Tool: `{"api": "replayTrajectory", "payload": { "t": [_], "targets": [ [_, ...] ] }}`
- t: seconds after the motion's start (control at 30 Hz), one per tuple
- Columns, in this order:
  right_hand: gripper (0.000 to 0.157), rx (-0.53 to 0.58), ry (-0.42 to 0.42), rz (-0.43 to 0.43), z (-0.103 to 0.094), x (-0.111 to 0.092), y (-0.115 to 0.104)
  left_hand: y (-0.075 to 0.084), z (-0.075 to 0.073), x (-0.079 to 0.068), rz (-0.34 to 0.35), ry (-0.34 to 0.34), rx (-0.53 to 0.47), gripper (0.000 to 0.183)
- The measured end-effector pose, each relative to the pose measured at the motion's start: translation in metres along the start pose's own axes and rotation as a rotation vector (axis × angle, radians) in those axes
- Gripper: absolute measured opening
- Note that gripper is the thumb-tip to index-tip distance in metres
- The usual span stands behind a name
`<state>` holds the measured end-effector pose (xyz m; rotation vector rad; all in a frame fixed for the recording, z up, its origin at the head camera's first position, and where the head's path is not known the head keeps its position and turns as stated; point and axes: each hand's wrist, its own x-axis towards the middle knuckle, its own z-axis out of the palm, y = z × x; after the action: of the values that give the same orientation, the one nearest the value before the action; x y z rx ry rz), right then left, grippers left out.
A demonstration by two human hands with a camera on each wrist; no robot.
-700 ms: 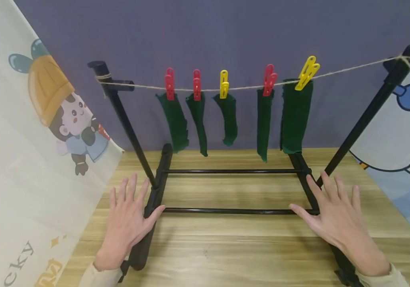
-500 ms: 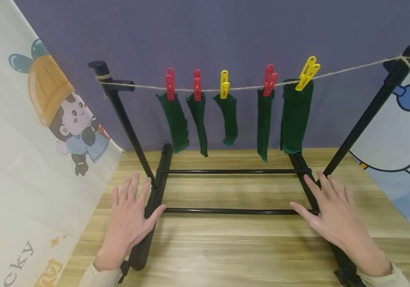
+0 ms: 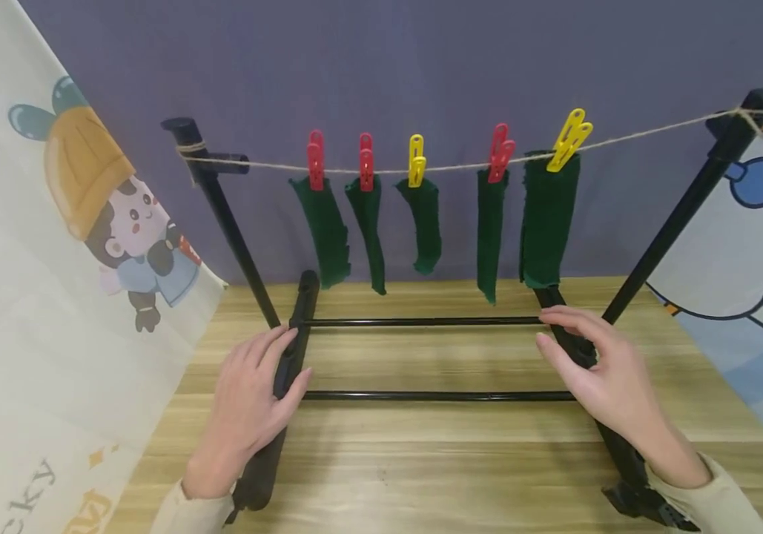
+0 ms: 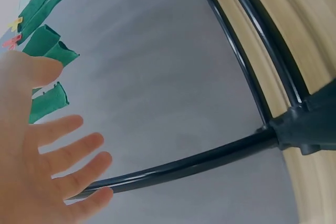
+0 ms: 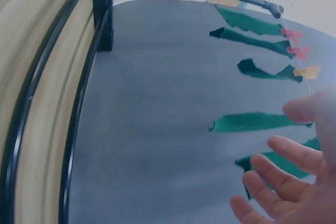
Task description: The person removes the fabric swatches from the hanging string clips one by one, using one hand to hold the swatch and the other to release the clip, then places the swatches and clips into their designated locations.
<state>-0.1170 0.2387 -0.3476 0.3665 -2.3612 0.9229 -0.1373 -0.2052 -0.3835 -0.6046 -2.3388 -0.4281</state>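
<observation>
Five-finger relaxed and holding nothing, my left hand (image 3: 248, 400) hovers beside the left foot (image 3: 264, 460) of a black rack, fingertips overlapping the base of its left post (image 3: 237, 241). My right hand (image 3: 611, 378), also holding nothing, is over the right foot (image 3: 621, 452), thumb and fingers loosely bent toward the middle. Between the posts runs a twine line (image 3: 655, 133). Several dark green cloth strips hang there, a wide one (image 3: 550, 222) at the right and a short one (image 3: 429, 230) midway. Red clothespins (image 3: 316, 159) and yellow clothespins (image 3: 417, 159) pinch their tops. Both wrist views show spread fingers.
Two black crossbars (image 3: 434, 396) join the feet low over the wooden tabletop (image 3: 421, 475). A purple-grey backdrop (image 3: 381, 59) stands behind the strips. White printed curtains (image 3: 34, 334) flank the left and right sides.
Both hands have gone from spread fingers to more bent, relaxed ones, fingertips turning inward. The head view has shifted slightly. Strips and clothespins stay on the line.
</observation>
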Motion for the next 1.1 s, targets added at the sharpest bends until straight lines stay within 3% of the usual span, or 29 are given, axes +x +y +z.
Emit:
{"api": "replayTrajectory", "payload": {
  "t": [0.13, 0.37, 0.63, 0.9, 1.1],
  "targets": [
    [0.037, 0.066, 0.012, -0.043, 0.003, 0.009, -0.011, 0.003, -0.001, 0.006, 0.018, 0.038, -0.027, 0.054],
    [0.038, 0.123, -0.004, -0.117, 0.007, 0.021, -0.023, 0.009, 0.001, 0.011, -0.026, 0.048, -0.112, 0.049],
    [0.034, 0.128, -0.029, -0.109, 0.011, 0.028, -0.029, 0.009, 0.002, 0.012, -0.058, 0.04, -0.146, 0.046],
    [0.035, 0.164, -0.014, -0.167, 0.011, 0.039, -0.041, 0.007, 0.005, 0.018, -0.05, 0.099, -0.176, 0.042],
    [0.034, 0.171, -0.029, -0.175, 0.01, 0.048, -0.05, 0.009, 0.005, 0.025, -0.078, 0.095, -0.182, 0.041]
  ]
}}
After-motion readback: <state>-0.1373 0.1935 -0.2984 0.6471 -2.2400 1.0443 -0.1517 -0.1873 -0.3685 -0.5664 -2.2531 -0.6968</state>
